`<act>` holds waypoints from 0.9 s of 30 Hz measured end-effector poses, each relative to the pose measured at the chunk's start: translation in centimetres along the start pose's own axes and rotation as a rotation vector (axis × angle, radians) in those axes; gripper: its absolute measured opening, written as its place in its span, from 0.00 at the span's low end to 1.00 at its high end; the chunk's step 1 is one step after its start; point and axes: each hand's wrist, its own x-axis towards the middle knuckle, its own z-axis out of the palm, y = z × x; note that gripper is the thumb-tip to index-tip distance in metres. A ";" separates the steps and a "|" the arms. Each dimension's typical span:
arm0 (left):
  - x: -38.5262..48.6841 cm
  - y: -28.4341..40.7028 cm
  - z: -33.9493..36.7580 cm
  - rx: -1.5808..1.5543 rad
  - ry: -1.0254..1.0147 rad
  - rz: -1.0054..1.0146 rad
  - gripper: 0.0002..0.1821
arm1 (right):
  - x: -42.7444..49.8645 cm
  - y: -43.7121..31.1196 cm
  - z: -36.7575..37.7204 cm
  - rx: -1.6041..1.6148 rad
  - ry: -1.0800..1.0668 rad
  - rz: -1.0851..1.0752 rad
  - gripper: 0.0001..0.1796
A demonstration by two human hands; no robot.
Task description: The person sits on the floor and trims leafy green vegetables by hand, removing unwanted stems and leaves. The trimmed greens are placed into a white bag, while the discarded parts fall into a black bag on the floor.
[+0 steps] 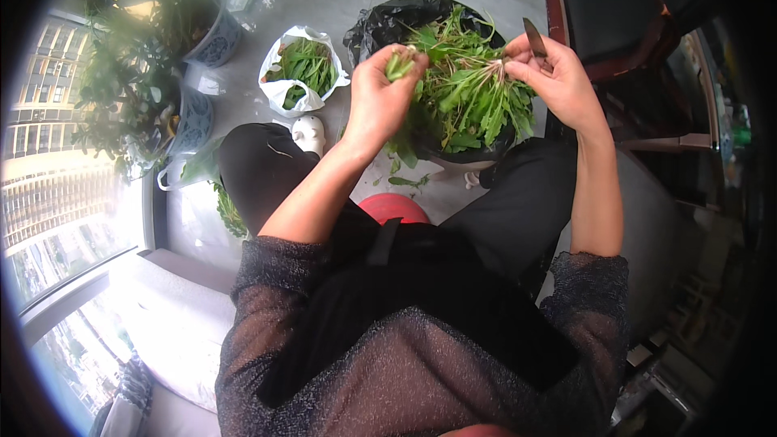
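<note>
Above the near left part of a black plastic bag point(376, 21) heaped with leafy greens point(461, 88), my left hand point(385, 88) is closed on a small bunch of green leaves point(399, 65). At the heap's right side, my right hand point(549, 76) holds a knife point(534, 37), its blade pointing up and away from me. Thumb and finger of that same hand pinch the pale root end of a leafy plant point(495, 76), whose leaves spread over the heap. Part of the knife's handle is hidden in the palm.
A white plastic bag point(270, 88) of greens stands left of the black one, with a white slipper point(309, 132) below it. Potted plants point(212, 42) line the window side. A red stool point(394, 207) is between my legs; loose leaves point(410, 182) lie on the floor. A dark chair point(553, 0) stands right.
</note>
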 end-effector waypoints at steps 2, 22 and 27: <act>-0.1 0.2 0.0 -0.054 0.026 0.028 0.09 | -0.1 -0.1 0.2 0.011 0.003 -0.015 0.08; -1.0 0.5 0.3 -0.104 -0.366 -0.069 0.12 | 1.5 -0.1 4.1 0.151 -0.180 -0.030 0.11; -0.8 0.1 0.5 -0.126 -0.326 -0.098 0.13 | 1.4 0.3 4.0 0.162 -0.186 -0.046 0.11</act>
